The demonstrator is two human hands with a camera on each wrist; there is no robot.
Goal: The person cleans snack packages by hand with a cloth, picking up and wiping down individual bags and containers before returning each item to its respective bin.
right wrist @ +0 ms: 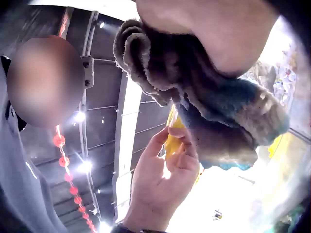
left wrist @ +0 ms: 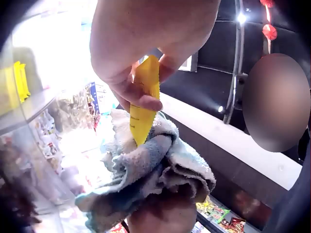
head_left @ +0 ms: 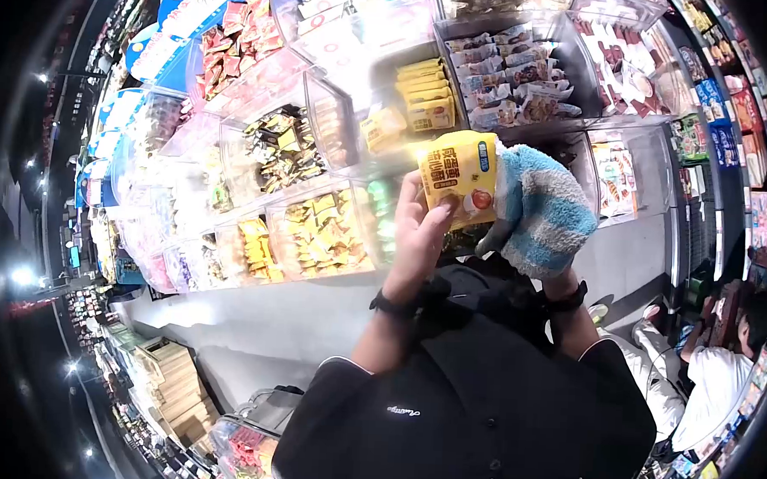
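My left hand (head_left: 420,231) pinches a yellow snack packet (head_left: 457,170) between thumb and fingers, its printed face turned up toward the head camera. Around my right hand (right wrist: 214,36) bunches a fluffy blue, white and grey striped towel (head_left: 549,211); the fingers are mostly hidden in its folds. The towel lies against the packet's right edge in the head view. Seen edge-on in the left wrist view, the packet (left wrist: 145,99) has its lower tip at the towel's folds (left wrist: 146,160).
Clear-walled bins of wrapped snacks (head_left: 324,228) spread across the display in front. One bin holds similar yellow packets (head_left: 428,96). Stocked shelves (head_left: 744,118) run along the right, where a person in a white shirt (head_left: 719,387) is low down. A wooden crate (head_left: 176,384) stands lower left.
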